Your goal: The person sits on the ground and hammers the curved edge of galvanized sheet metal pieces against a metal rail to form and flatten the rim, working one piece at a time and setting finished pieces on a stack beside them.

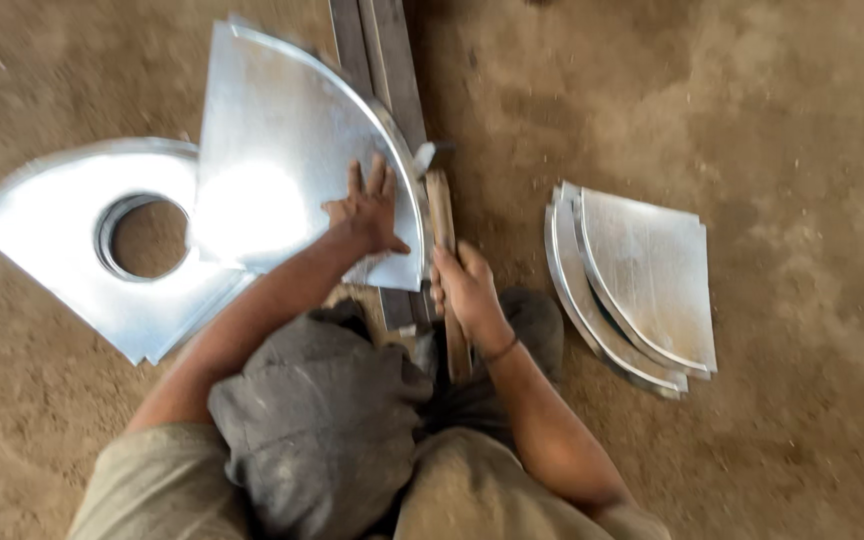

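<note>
Right hand (467,285) gripping wooden stick (443,215), left hand (367,212) on metal sheet (282,140)

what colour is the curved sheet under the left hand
Shiny silver-grey, bare metal with a bright glare patch; the curved sheet shows best in the head view.

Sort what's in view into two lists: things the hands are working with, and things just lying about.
In use:
- curved metal sheet, pressed flat by the left hand
- wooden-handled hammer, gripped by the right hand
- metal bar under the sheet's edge

Lying about:
- sheet with round hole, on the left
- stack of curved sheets, on the right
</note>
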